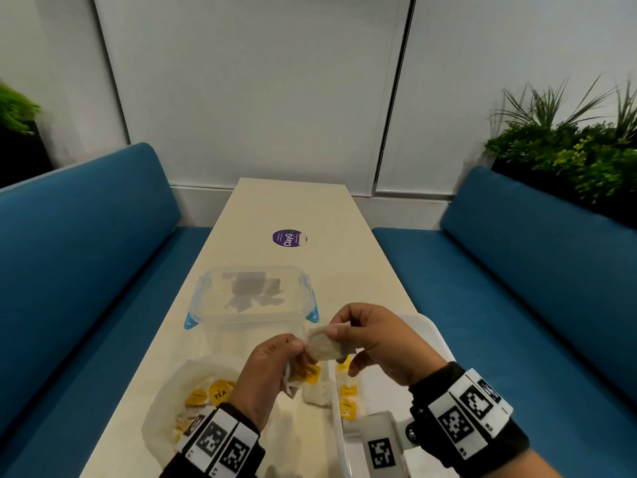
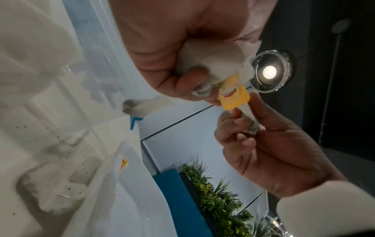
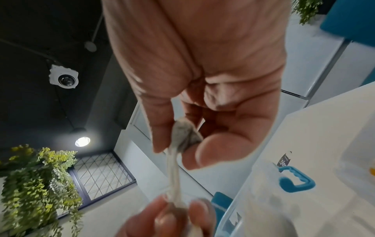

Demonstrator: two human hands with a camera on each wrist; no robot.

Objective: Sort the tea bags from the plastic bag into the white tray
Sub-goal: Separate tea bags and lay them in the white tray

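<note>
Both hands are raised over the surface, working one tea bag between them. The right hand has its grip clamped on the bag's upper end, thumb and fingertips pinching the paper. The left hand has its grip closed too, on the bag's lower end together with a bunch of yellow tags and more paper; the left wrist view shows one tag trapped at the fingers. From the right wrist view the bag is drawn out thin between the two pinches.

The plastic bag lies at 7 o'clock from the hands, open, with more tagged bags inside. The white tray sits at 4 o'clock and already holds a few tags along its near-left side. One bag lies on the surface between plastic bag and tray. A clear box with blue clips stands at 12 o'clock, and a purple sticker beyond it.

This looks like untangling one bag from a clump. The main risk is tearing: the paper is thin and under tension, and a hard pull apart could split it and spill leaf; dark specks are already scattered on the surface in the left wrist view. A string may also snap off its tag. If the left hand loosens, the clump could drop outside the tray.
</note>
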